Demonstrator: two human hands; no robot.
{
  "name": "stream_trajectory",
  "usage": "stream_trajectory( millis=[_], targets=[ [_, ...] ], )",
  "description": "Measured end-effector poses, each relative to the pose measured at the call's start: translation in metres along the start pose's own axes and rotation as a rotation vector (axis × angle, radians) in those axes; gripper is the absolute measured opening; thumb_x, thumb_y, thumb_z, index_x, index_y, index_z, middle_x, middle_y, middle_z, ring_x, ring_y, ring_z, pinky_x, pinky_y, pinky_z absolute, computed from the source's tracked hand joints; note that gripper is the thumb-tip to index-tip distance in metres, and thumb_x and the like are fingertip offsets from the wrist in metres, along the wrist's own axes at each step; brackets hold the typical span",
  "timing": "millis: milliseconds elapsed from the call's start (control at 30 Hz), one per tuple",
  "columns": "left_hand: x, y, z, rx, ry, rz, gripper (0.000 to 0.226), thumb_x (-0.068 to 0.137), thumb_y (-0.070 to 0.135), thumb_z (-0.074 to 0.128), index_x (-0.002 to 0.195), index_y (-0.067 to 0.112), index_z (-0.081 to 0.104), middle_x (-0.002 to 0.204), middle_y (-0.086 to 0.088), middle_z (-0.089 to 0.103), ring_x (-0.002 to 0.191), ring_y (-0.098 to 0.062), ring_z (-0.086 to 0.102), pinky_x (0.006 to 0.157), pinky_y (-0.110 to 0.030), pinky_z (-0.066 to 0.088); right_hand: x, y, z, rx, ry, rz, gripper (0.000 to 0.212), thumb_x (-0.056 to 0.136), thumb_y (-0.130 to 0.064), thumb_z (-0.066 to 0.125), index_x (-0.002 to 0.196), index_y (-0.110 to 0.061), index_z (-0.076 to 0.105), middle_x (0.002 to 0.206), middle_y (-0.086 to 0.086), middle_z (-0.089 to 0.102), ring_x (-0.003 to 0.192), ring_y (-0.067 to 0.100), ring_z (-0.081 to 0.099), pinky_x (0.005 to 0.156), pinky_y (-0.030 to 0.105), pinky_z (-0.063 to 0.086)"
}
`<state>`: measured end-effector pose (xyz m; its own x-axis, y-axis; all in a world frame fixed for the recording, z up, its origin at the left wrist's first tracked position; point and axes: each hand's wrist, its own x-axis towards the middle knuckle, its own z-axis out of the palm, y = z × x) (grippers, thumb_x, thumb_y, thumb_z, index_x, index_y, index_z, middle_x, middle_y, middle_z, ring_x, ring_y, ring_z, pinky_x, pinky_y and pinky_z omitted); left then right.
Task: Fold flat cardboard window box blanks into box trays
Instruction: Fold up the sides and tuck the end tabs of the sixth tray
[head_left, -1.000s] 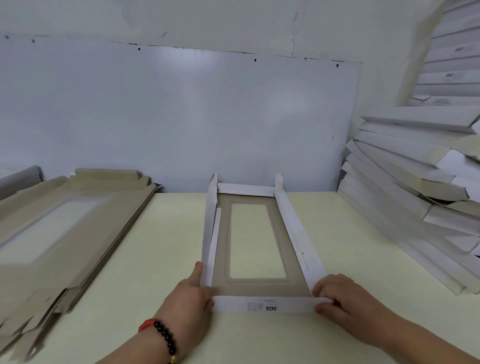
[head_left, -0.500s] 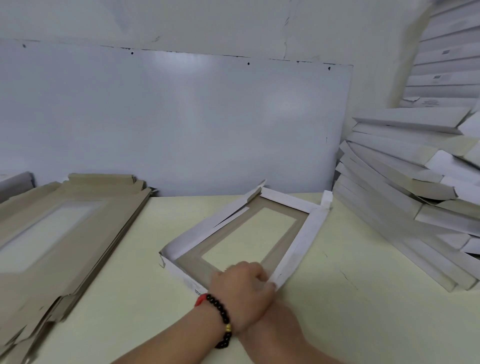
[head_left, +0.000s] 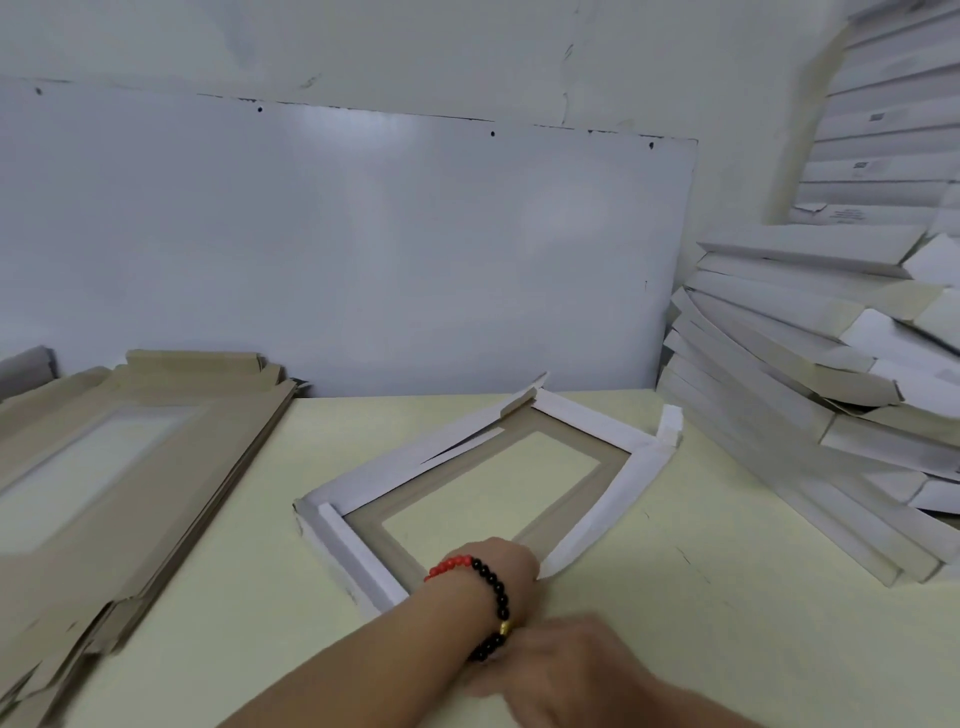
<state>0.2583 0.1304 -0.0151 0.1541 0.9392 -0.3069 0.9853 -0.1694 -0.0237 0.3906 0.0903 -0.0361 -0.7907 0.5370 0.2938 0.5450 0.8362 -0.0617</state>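
A partly folded window box tray (head_left: 608, 501), white outside and brown inside with a clear window, lies diagonally on the pale yellow table (head_left: 234, 597). Its side walls stand up and its far-right corner flap sticks up loose. My left hand (head_left: 501, 564), with a red and black bead bracelet at the wrist, sits on the tray's near corner with its fingers curled over it. My right hand (head_left: 576, 660) is blurred, low on the table just under the left wrist and off the tray. Its fingers are hidden.
A stack of flat brown window blanks (head_left: 104, 467) covers the left of the table. Folded white trays (head_left: 805, 415) are piled high and leaning on the right. A white board (head_left: 363, 234) leans against the back wall.
The tray has swung from lengthwise to diagonal, its far end now pointing right. My left hand moved from the left near corner onto the turned near corner. My right hand came off the tray.
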Motion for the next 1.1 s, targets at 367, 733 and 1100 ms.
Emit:
stream_trajectory(
  millis=[367,733,1100],
  targets=[
    [-0.035,-0.081,0.024,-0.016,0.104,-0.059,0.035,0.083,0.010,0.045,0.106,0.030,0.062,0.093,0.001,0.055,0.086,-0.023,0.054,0.072,-0.025,0.041,-0.065,0.119,-0.037,-0.170,-0.196,0.355,0.033,0.088,-0.063,0.040,0.098,-0.038,0.059,0.091,-0.022,0.055,0.089,0.000,0.054,0.075,0.019,0.039],
    [-0.015,-0.046,0.039,0.126,0.455,0.020,0.030,0.088,0.017,0.044,0.113,0.027,0.058,0.110,0.001,0.060,0.109,-0.026,0.050,0.091,-0.037,0.035,-0.030,0.050,-0.022,-0.379,-0.603,0.594,0.030,0.094,-0.011,0.034,0.117,-0.021,0.050,0.114,0.000,0.055,0.117,0.025,0.054,0.096,0.067,0.027],
    [-0.032,-0.049,0.050,-0.124,0.612,0.195,0.031,0.046,0.021,0.083,0.068,0.036,0.069,0.068,0.023,0.060,0.078,-0.012,0.063,0.068,-0.029,0.036,-0.030,0.092,-0.076,-0.188,-0.052,0.463,0.041,0.088,-0.018,0.048,0.120,-0.043,0.054,0.117,-0.018,0.059,0.112,0.010,0.053,0.087,0.024,0.043]
  ],
)
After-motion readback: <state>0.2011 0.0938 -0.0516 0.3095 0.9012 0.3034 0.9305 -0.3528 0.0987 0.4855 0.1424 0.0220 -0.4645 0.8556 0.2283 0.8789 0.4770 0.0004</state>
